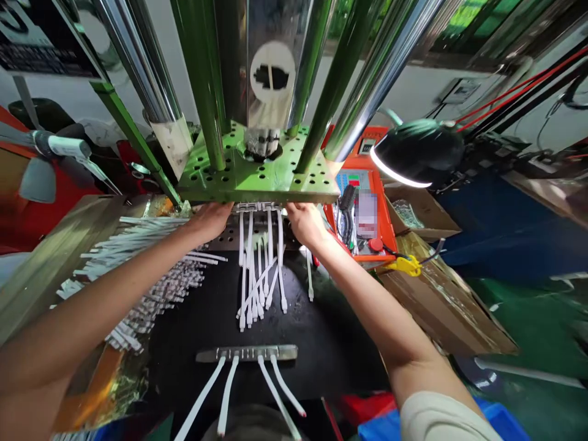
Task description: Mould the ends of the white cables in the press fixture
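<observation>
Both hands reach under the green perforated plate (257,177) of a vertical press. My left hand (212,219) and my right hand (304,222) sit at either end of a metal fixture strip (258,208) from which several white cables (257,269) hang down. The fingers of both hands are tucked under the plate edge and mostly hidden. Nearer to me, a second metal fixture bar (248,353) lies on the black surface (331,343) with several white cables trailing toward me.
A heap of white cable pieces (138,275) lies to the left. An orange control box (362,202) with a red button stands to the right, a lit work lamp (413,153) above it. Cardboard boxes (441,300) sit at right. Chrome columns (151,67) rise above the plate.
</observation>
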Demonstrator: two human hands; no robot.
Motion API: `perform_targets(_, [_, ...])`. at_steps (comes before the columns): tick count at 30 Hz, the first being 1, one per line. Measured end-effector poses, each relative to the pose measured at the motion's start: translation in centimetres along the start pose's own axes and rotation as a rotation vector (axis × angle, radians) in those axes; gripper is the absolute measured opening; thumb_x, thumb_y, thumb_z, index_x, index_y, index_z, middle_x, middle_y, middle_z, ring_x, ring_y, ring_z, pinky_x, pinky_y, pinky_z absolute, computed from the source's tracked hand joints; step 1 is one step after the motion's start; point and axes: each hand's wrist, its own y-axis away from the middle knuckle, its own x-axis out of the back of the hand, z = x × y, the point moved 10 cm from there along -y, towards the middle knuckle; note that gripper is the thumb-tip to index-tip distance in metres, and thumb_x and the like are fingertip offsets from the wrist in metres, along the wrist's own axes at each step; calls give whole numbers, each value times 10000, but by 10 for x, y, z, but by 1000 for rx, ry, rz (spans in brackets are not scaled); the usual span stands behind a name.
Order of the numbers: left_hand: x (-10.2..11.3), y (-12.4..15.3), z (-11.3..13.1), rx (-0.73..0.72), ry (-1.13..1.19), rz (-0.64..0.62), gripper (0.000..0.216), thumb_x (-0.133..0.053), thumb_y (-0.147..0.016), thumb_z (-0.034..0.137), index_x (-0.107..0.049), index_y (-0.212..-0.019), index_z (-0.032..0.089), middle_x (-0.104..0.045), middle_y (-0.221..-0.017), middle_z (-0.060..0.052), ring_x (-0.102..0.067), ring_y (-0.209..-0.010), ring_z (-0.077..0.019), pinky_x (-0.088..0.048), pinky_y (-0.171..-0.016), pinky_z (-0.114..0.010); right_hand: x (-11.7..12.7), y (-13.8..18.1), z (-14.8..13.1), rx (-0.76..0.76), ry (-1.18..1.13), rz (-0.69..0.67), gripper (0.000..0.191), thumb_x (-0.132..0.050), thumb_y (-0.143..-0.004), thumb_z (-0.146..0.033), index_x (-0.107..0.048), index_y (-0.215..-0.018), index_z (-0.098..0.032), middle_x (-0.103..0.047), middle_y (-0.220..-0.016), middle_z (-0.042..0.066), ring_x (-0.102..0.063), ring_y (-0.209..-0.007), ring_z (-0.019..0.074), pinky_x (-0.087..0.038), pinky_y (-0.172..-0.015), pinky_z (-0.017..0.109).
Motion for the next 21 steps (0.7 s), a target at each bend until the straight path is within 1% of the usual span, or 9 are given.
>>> perform_targets(2, [-6, 46, 18, -12, -5, -91, 437, -460, -908, 149, -522, -1339, 111, -648, -1161, -178, -656, -1039, -276, -539, -904, -415, 15, 49, 0, 40, 27, -8, 352, -393, -939, -72, -635, -1187, -139, -669, -1156, 148, -622, -1069, 271, -488, -930, 381])
perform_targets(4, [-7, 105, 44, -66, 45, -195, 518, -426, -906, 108, -443, -1422, 144, -592, -1289, -164, -640, -1092, -255, -530, -934, -378, 36, 109, 6, 55, 7, -18, 399, -364, -931, -66, -628, -1205, -187, -675, -1146, 118, -643, -1047, 248, -515, -903, 367])
perform_targets(6, [-3, 163, 70, -105, 118, -270, 522, -370, -887, 36, -492, -1367, 202, -621, -1263, -94, -642, -1083, -198, -524, -920, -298, 56, 175, 19, 25, -51, -87, 321, -420, -946, -145, -652, -1153, -229, -690, -1141, 98, -662, -1058, 247, -544, -888, 358])
perform_targets(8, [-1, 209, 94, -131, 155, -314, 422, -431, -904, 96, -562, -1278, 242, -656, -1186, -54, -638, -1049, -199, -517, -896, -293, 74, 238, 37, -58, -88, -151, 261, -546, -929, -267, -646, -1169, -245, -691, -1183, 91, -673, -1080, 261, -562, -906, 364])
perform_targets(10, [-8, 235, 109, -104, 104, -358, 305, -477, -916, 143, -612, -1176, 231, -664, -1112, -56, -630, -989, -213, -507, -861, -325, 87, 290, 49, -119, -59, -172, 303, -593, -905, -328, -653, -1191, -248, -695, -1206, 93, -691, -1071, 274, -583, -895, 372])
perform_targets(12, [-17, 242, 116, -65, -23, -349, 208, -464, -935, 151, -638, -1044, 188, -659, -1034, -83, -617, -930, -233, -490, -817, -367, 88, 324, 52, -161, -21, -185, 327, -604, -893, -345, -666, -1198, -245, -700, -1207, 88, -703, -1057, 275, -598, -878, 364])
perform_targets(14, [-21, 239, 120, -75, -137, -277, 192, -436, -952, 151, -627, -936, 161, -651, -978, -103, -607, -891, -249, -475, -775, -386, 77, 340, 39, -149, -8, -192, 328, -581, -903, -319, -672, -1208, -240, -711, -1187, 80, -709, -1048, 258, -599, -887, 346])
perform_targets(16, [-21, 235, 122, -136, -151, -203, 184, -423, -958, 133, -603, -926, 157, -644, -930, -91, -603, -846, -231, -475, -751, -363, 60, 340, 13, -89, -7, -161, 333, -530, -926, -259, -664, -1230, -231, -715, -1178, 84, -708, -1048, 238, -597, -898, 338])
perform_targets(21, [6, 223, 91, -218, -54, -68, 180, -451, -954, 96, -539, -1089, 177, -629, -952, -64, -609, -897, -197, -501, -811, -308, 20, 301, -66, 73, -23, -47, 410, -452, -916, -84, -609, -1282, -180, -664, -1281, 119, -628, -1200, 255, -564, -977, 430])
